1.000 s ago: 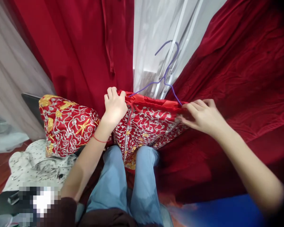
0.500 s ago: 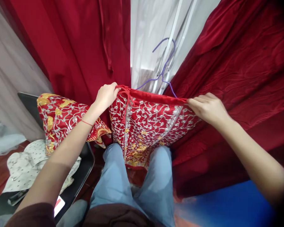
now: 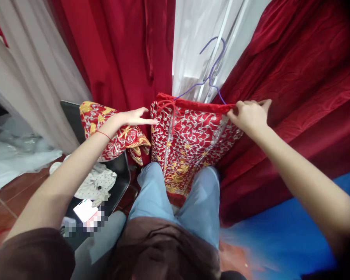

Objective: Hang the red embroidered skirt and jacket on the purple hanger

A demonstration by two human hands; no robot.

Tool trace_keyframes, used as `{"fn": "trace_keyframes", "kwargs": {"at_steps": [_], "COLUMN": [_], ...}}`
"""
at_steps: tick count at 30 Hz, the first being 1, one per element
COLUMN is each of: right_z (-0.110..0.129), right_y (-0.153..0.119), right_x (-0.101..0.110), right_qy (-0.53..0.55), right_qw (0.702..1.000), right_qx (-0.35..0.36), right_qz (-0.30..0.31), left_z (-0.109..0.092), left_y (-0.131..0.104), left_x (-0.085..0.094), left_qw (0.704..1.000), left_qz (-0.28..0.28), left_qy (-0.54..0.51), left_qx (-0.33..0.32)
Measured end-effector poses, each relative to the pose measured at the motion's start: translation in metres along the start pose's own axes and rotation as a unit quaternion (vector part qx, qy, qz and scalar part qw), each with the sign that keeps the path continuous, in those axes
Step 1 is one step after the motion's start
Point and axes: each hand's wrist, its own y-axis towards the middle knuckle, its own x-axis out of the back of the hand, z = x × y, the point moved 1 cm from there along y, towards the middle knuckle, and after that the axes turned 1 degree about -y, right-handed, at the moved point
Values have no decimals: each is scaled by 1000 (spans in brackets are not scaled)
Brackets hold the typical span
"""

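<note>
A red skirt [image 3: 189, 132] with silver and gold embroidery hangs upright in front of my knees. Its plain red waistband has a tied drawstring [image 3: 172, 107] near the left end. Out of the top rises a purple wire hanger [image 3: 211, 74], its lower part hidden inside the skirt. My right hand [image 3: 249, 115] pinches the waistband at the right end. At the skirt's left edge, my left hand [image 3: 135, 116] has its fingers apart; whether a fingertip touches the cloth I cannot tell.
Another red embroidered garment [image 3: 90, 120] hangs over a black chair [image 3: 124, 175] at left. White dotted cloth [image 3: 96, 181] and a lit phone [image 3: 86, 210] lie on the seat. Red curtains [image 3: 119, 46] and white sheer fabric [image 3: 189, 39] stand behind. Something blue [image 3: 274, 237] covers the lower right.
My left hand has let go of the waistband's left end and moved slightly down, fingers spread. My right hand stays on the right end. The view has shifted left.
</note>
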Motion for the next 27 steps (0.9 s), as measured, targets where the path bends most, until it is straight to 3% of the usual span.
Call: {"fn": "trace_keyframes", "kwargs": {"at_steps": [3,5,7,10,12,15,18,21,24,27], "right_z": [32,59,90,141,171,204,225,238,241,228], "right_y": [3,3,-2,-20,-36,-60,-76,-80,-70,-52], "right_x": [14,30,49,75,84,88,87,90,97,104], "right_qy": [-16,-15,-9,15,41,67,100,191,305,382], "right_qw": [997,996,999,987,976,954,936,914,906,904], "right_qx": [-74,-69,-8,146,203,292,336,353,290,192], "right_qz": [-24,-47,-51,-58,-63,-35,-34,-65,-54,3], "left_z": [-3,-1,8,31,45,48,25,-19,-64,-92], "left_y": [-53,-89,-120,-151,-157,-155,-149,-144,-139,-134], "left_x": [-2,-9,-22,-49,-65,-72,-52,-19,12,34], "left_qw": [989,973,953,924,922,944,945,926,915,923], "left_qz": [24,-15,-96,-199,-211,-169,-204,-288,-355,-367], "left_qy": [148,225,286,306,280,234,230,242,190,113], "left_qx": [-13,-40,-11,110,163,163,113,33,-32,-34]}}
